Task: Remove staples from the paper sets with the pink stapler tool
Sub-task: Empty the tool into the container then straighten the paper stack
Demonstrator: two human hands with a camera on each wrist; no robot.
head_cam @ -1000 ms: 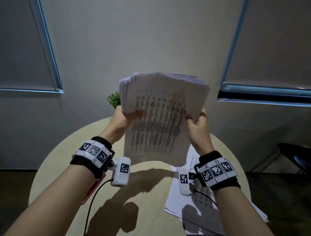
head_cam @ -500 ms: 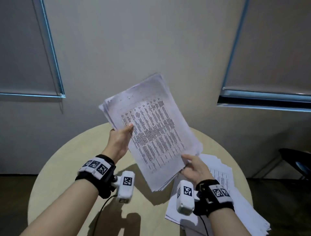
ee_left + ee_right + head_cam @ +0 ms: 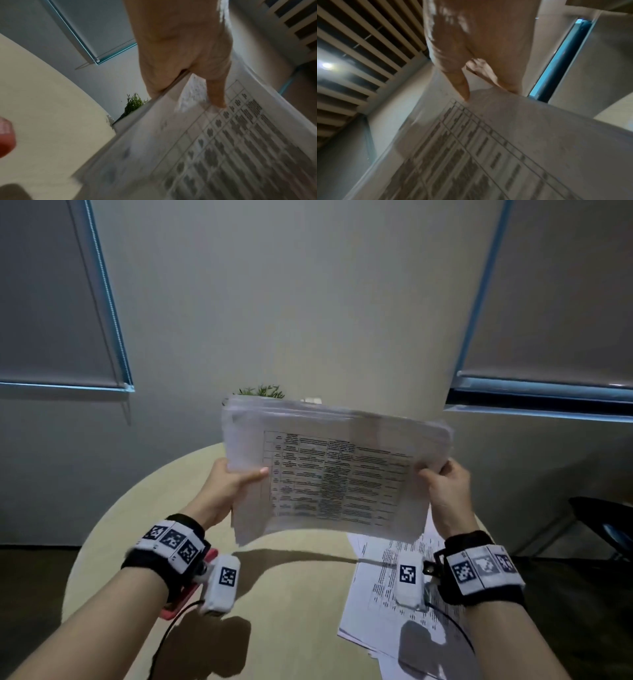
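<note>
A thick stack of printed paper sets (image 3: pixel 335 470) is held up above the round table, long side across. My left hand (image 3: pixel 233 479) grips its left edge, thumb on the top sheet (image 3: pixel 217 97). My right hand (image 3: pixel 443 484) grips the right edge, thumb on the printed table (image 3: pixel 462 86). The pink stapler tool (image 3: pixel 186 594) lies on the table under my left wrist, mostly hidden; its red-pink end shows at the left wrist view's edge (image 3: pixel 6 136).
More loose printed sheets (image 3: pixel 383 604) lie spread on the beige round table (image 3: pixel 294 611) under my right wrist. A small green plant (image 3: pixel 262 392) stands behind the stack by the wall. A dark chair (image 3: pixel 603 522) is at the right.
The stack has turned from upright to lying sideways. My right hand let go of it, dropped low, then took the right edge again; the left hand kept its hold.
</note>
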